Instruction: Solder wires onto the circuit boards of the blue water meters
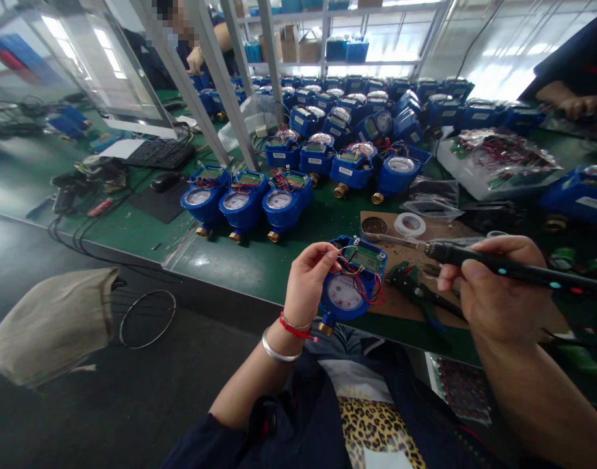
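My left hand [308,281] is closed round a blue water meter [353,281] with a white dial, a small green circuit board and red wires on top. It holds the meter up at the near edge of the green bench. My right hand [493,281] grips a black soldering iron [503,266]. Its metal tip [400,241] points left and hovers just right of the meter's circuit board, over a brown mat [439,229].
Many blue meters [283,203] stand in rows on the green bench [132,225]. A tape roll [410,225], green pliers [413,281] and a clear bag of boards [498,156] lie nearby. A keyboard [159,154], mouse and cables sit left. Other people work at the back and far right.
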### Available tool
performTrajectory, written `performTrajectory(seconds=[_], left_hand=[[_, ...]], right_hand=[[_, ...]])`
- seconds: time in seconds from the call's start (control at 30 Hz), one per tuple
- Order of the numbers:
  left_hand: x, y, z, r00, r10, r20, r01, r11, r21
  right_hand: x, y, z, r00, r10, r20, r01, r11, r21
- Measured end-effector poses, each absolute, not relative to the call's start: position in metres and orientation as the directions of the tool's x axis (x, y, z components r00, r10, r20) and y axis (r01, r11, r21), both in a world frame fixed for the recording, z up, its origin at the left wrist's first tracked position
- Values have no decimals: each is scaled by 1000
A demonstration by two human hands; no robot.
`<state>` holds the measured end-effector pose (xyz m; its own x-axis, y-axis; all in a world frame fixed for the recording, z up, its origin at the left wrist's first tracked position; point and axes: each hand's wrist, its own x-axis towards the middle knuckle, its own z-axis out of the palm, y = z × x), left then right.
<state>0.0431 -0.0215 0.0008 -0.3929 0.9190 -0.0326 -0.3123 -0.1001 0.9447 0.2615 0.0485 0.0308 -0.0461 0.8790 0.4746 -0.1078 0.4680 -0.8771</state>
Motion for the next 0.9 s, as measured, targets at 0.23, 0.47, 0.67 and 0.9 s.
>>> performTrajectory(seconds=[0.23, 0.47, 0.67, 0.9], left_hand=[[40, -21, 2, -381, 923, -44, -302, -79, 950], [39, -22, 4, -384, 921, -63, -312, -65, 948], [40, -21, 4, -388, 920, -55, -308, -73, 949], [41, -21, 5, -396, 917, -54, -314, -79, 946]], right_hand=[[252, 36, 29, -227, 846, 483, -19, 492, -870], [249, 31, 30, -258, 837, 482, 74, 515, -854], [251, 31, 28, -274, 838, 472, 127, 518, -846], [250, 30, 29, -277, 837, 472, 127, 519, -845]])
